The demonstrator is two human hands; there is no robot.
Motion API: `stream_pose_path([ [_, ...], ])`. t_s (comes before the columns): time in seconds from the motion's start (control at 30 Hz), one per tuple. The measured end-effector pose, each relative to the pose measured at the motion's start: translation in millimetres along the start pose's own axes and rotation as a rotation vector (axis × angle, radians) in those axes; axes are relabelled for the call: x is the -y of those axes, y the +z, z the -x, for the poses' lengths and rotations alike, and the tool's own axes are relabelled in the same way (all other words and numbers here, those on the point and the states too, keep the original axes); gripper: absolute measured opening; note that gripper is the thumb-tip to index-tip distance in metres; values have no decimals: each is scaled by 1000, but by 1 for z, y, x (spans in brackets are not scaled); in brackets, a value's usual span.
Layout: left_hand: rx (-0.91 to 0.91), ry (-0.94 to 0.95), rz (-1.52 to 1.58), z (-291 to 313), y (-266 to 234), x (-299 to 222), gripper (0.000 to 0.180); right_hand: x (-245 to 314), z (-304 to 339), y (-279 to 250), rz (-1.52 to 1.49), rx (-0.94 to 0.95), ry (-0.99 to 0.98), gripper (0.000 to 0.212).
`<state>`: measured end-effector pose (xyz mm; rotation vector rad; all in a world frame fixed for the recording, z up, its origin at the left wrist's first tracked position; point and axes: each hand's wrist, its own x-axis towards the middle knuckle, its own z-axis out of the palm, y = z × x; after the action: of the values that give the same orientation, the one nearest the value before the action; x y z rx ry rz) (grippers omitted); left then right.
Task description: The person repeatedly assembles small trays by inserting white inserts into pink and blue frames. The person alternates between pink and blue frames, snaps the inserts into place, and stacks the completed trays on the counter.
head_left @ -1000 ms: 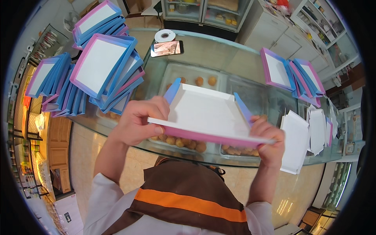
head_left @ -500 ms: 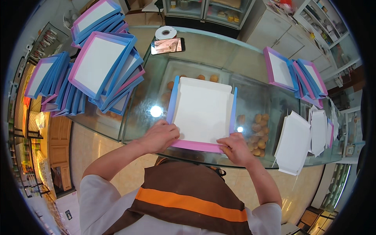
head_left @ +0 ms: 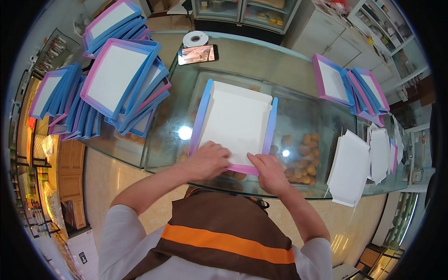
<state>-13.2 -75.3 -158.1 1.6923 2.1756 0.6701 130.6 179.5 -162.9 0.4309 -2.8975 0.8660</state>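
Observation:
A shallow cardboard box sits at a slant on the glass counter in front of me, white inside, with raised blue side walls and a pink near wall. My left hand is closed over the left part of the near edge and hides that corner. At the near right corner, my right hand pinches the pink wall, its thumb on the inside and its other fingers mostly hidden behind. The box's far edge has a low white flap.
Folded pink and blue boxes are piled at the left, with a smaller pile at the far right. Flat white cardboard blanks overhang the right edge. A phone and a tape roll lie at the back. Round baked goods show through the glass counter.
The box has turned clockwise and shifted slightly left. My left hand has slid right along the near edge, and my right hand has moved a little left with the corner.

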Motion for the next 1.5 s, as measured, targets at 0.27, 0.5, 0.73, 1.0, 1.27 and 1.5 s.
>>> stream_pose_path([
  [0.27,-57,40,129,-39,29,-12,12,-4,14,18,-114,-70,189,67],
  [0.5,-5,47,109,-37,24,-13,11,10,17,3,94,-142,130,38],
  [0.73,-81,77,25,-36,25,-18,11,19,11,24,149,-220,50,18],
  [1.0,-897,34,-8,-32,-5,-49,23,65,-19,-36,-202,-665,172,50],
  [1.27,-1041,-225,1697,3,-3,-31,51,2,-5,-47,-1657,-957,610,74],
  [1.5,-525,-157,1232,30,-62,-31,78,0,8,-42,-1392,-1063,569,65],
])
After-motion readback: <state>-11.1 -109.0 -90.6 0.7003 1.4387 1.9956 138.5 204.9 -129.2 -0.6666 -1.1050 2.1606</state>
